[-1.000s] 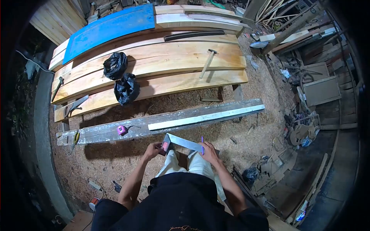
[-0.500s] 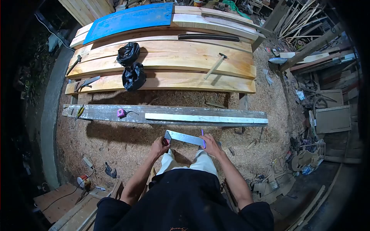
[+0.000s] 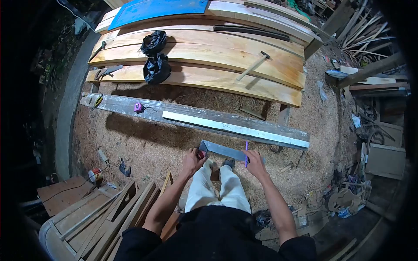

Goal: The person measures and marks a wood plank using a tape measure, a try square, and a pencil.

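The left hand (image 3: 193, 158) is closed around the red stock end of a try square (image 3: 223, 150). The steel blade runs off to the right, toward the other hand. The right hand (image 3: 256, 164) sits at the blade's far end, fingers pinched on a purple pencil (image 3: 246, 152) that stands nearly upright, tip down. Both hands are shut on their tools.

The try square hangs on the near side of the grey plank (image 3: 130, 106), close to it but not touching. I can't tell whether it rests on anything or is simply held over the person's knees.

To me this looks like the setting-up part of a marking job, with the tools in hand but no line being drawn yet. Going on would call for seating the stock tight against a straight edge and laying the blade flat. The left hand would then hold it still while the pencil runs along the steel.

On top of the grey plank lies a pale strip (image 3: 235, 126), and further left along it sits a pink tape measure (image 3: 138, 107). Beyond the plank, a stack of fresh boards (image 3: 209, 50) serves as a surface. It carries a hammer (image 3: 253, 66) and two black bags (image 3: 156, 69). On the near side of the plank the floor (image 3: 143, 148) is thick with sawdust.
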A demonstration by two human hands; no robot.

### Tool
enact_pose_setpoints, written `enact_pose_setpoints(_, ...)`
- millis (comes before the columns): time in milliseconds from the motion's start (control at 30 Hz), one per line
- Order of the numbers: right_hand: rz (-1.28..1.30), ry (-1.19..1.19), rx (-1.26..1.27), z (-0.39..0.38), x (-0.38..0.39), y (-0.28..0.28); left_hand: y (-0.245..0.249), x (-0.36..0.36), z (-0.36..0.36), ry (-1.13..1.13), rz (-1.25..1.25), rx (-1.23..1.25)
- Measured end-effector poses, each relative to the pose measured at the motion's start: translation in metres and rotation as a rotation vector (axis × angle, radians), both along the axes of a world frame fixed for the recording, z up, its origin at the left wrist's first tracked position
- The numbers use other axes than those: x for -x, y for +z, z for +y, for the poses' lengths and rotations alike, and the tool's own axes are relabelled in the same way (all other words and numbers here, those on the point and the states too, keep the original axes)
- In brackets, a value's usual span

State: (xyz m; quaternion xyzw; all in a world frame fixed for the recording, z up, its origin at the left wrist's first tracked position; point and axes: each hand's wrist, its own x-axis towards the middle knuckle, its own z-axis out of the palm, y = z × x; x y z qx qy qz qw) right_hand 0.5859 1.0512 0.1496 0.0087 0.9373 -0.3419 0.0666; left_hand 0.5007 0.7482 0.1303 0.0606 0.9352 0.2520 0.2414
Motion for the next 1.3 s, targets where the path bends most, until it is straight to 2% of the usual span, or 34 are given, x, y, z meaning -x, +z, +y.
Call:
enact_pose_setpoints(133,0.027,-0.036,-0.093,0.015,0.018,-0.024,-0.023,0.02,0.018,0.05,-0.02,-0.019)
enact_pose_setpoints(267,-0.015,-0.065,-0.076,0.024,0.032,-0.063,-0.051,0.037,0.025,0.079,-0.005,0.029)
enact_pose_setpoints(567,0.069,-0.068,-0.058,0.031,0.09,-0.155,-0.115,0.085,0.031,0.137,0.07,0.071)
enact_pose_setpoints(700,0.056,-0.065,-0.078,0.028,0.108,-0.168,-0.141,0.096,0.03,0.128,0.084,0.07)
enact_pose_setpoints(900,0.037,-0.076,-0.072,0.03,0.108,-0.166,-0.146,0.099,0.032,0.105,0.132,0.064)
enact_pose_setpoints(1000,0.047,-0.161,-0.123,0.024,0.095,-0.149,-0.135,0.111,0.042,0.059,0.225,0.032)
enact_pose_setpoints(1067,-0.149,-0.349,0.144,0.011,0.075,-0.139,-0.127,0.13,0.051,-0.045,0.212,0.074)
enact_pose_setpoints(1100,-0.149,-0.365,0.132,0.006,0.062,-0.138,-0.125,0.139,0.057,-0.099,0.26,0.044)
enact_pose_setpoints(1167,-0.31,-0.646,0.425,-0.007,0.037,-0.139,-0.119,0.155,0.073,-0.221,0.339,0.003)
enact_pose_setpoints(1267,-0.208,-0.728,0.379,-0.016,0.015,-0.13,-0.109,0.166,0.102,-0.331,0.318,-0.104)
enact_pose_setpoints(1300,-0.123,-0.763,0.37,-0.019,0.011,-0.129,-0.105,0.168,0.112,-0.398,0.406,-0.176)
